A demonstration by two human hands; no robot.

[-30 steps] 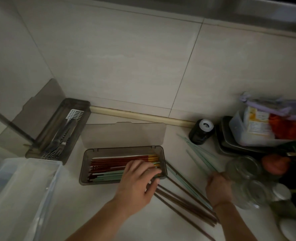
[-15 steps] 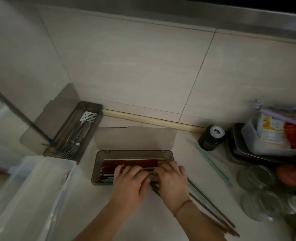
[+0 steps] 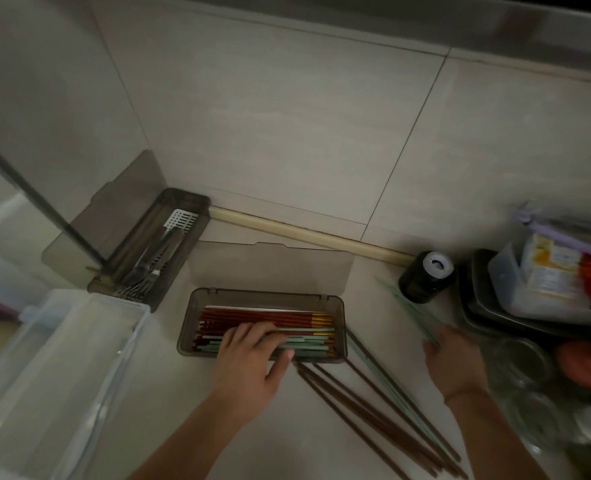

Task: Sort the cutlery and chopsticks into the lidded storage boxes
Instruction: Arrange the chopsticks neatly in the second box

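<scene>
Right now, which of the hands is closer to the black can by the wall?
The right hand. It sits just below and slightly right of the black can, touching pale green chopsticks. The left hand rests over the chopstick box, well to the can's left.

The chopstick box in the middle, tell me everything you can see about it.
The chopstick box is a smoky translucent plastic rectangle lying flat on the pale counter, long side facing the person. Its hinged lid is open and leans back toward the wall. Inside lie red chopsticks with gold ends and pale green chopsticks, all lengthwise. The left hand rests over its front edge, fingers on the chopsticks.
</scene>
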